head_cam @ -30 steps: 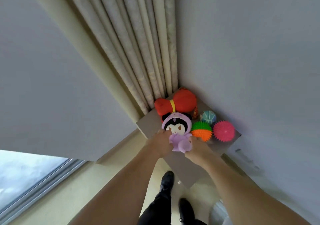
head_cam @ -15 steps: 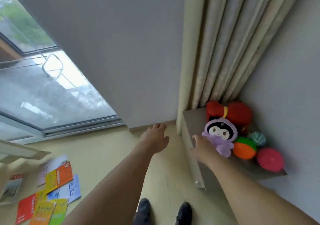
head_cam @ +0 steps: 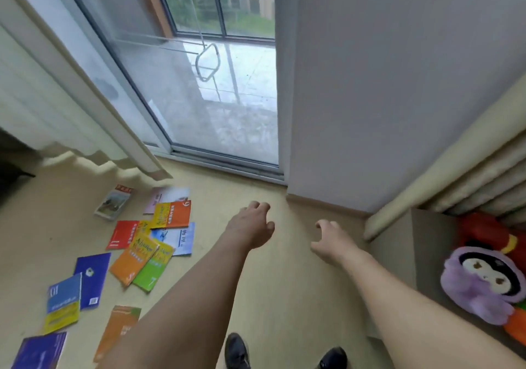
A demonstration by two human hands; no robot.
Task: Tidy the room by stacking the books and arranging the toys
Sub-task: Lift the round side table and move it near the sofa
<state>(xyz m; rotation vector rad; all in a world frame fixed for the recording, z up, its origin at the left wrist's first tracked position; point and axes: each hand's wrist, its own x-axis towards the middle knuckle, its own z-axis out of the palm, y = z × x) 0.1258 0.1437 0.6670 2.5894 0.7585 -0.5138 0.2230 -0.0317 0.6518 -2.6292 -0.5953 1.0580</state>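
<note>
Several thin books (head_cam: 148, 250) lie scattered flat on the beige floor at the left, in orange, green, red, blue and purple covers. A purple plush doll (head_cam: 481, 280) sits on a low grey cabinet (head_cam: 427, 240) at the right edge, with a red plush toy (head_cam: 484, 233) behind it and an orange spiky ball (head_cam: 516, 330) beside it. My left hand (head_cam: 252, 227) and my right hand (head_cam: 331, 240) both hang in the air over bare floor between the books and the cabinet. Their fingers are loosely curled and hold nothing.
A glass sliding door (head_cam: 205, 89) fills the far wall, with a white curtain (head_cam: 37, 92) at the left and a beige curtain (head_cam: 455, 169) at the right behind the cabinet. A grey wall section (head_cam: 384, 84) stands between them. My black shoes (head_cam: 236, 351) show at the bottom.
Both hands let go of the purple doll on the cabinet and pulled back. The view swung left from the cabinet corner to the floor, bringing the scattered books into sight.
</note>
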